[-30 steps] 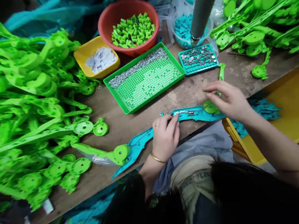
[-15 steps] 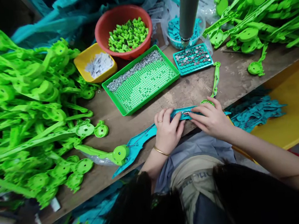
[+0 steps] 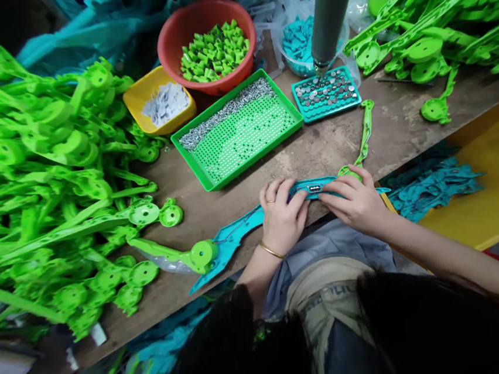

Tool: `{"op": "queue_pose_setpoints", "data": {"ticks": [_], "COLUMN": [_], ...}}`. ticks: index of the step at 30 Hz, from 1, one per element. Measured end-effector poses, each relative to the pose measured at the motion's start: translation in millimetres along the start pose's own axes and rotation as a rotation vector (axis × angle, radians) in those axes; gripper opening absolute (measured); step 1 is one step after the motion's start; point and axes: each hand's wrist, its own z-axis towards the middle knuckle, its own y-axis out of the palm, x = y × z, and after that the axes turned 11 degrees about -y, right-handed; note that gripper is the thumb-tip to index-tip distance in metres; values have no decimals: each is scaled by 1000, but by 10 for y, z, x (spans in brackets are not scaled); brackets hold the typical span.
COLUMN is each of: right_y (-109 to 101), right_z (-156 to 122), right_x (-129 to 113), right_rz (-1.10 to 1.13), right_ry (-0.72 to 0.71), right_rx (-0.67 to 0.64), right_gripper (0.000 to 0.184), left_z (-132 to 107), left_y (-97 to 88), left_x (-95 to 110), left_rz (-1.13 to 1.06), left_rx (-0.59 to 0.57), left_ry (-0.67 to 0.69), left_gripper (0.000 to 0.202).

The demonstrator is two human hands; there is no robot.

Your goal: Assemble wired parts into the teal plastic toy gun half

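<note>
A long curved blue plastic shell (image 3: 238, 230) lies along the front edge of the workbench. My left hand (image 3: 282, 210) grips it left of its middle, fingers over the far rim and thumb near the small row of silver button cells (image 3: 315, 188). My right hand (image 3: 353, 200) grips the shell just right of the cells, fingers bent over it. Thin wires run inside the shell. A green plastic arm (image 3: 364, 135) with a wire along it reaches away from its right part; another green arm with a round hub (image 3: 203, 254) sits at the left end.
Behind the shell stand a green perforated tray (image 3: 254, 166) of screws, a blue tray (image 3: 325, 109) of button cells, a red bowl (image 3: 165, 42) and a yellow dish (image 3: 136, 112). Green parts pile up left (image 3: 55, 188) and right (image 3: 436, 16). A grey post (image 3: 333, 14) rises behind.
My fingers have drawn slightly apart from the button cells, which show more clearly now. The view has shifted a little; both hands remain on the blue shell.
</note>
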Motion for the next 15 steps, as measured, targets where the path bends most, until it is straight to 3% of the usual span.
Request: {"op": "queue_pose_setpoints", "data": {"ticks": [11, 15], "right_y": [46, -3], "right_z": [-112, -102], "right_x": [-139, -82], "right_rz": [-67, -1], "right_ry": [100, 135], "right_rx": [11, 7], "right_gripper": [29, 28], "left_z": [-23, -11], "left_y": [21, 1], "left_x": [-21, -17], "left_rz": [-15, -75], "left_rx": [36, 37], "left_ry": [41, 23], "left_gripper": [9, 11]}}
